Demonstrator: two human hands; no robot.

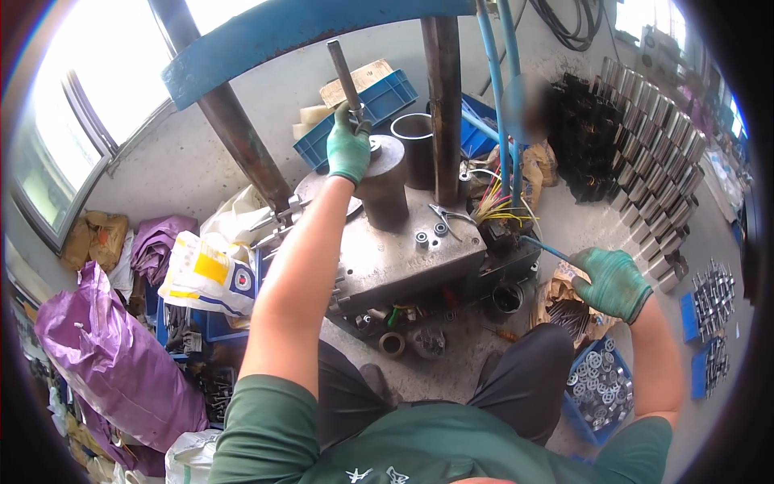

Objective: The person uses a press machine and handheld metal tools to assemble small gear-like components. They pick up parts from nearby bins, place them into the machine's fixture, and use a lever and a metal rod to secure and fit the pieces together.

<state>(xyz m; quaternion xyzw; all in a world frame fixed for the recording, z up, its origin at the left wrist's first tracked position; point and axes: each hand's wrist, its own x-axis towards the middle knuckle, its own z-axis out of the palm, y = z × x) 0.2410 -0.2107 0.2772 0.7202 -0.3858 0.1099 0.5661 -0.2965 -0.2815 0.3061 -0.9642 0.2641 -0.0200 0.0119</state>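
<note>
My left hand, in a green glove, is closed around the lower part of an upright metal shaft. The shaft leans a little to the left beside the top of a thick steel cylinder on the metal press table. Part of the shaft's lower end is hidden by my fingers. To the right, my gloved right hand grips the end of a thin blue lever coming from the machine's side. Two small bearings and a pair of pliers lie on the table.
A blue press beam spans above, on dark steel columns. Coloured wires stick out by the lever. Metal tubes are stacked at right. A blue bin of toothed wheels sits below my right arm; purple sacks stand left.
</note>
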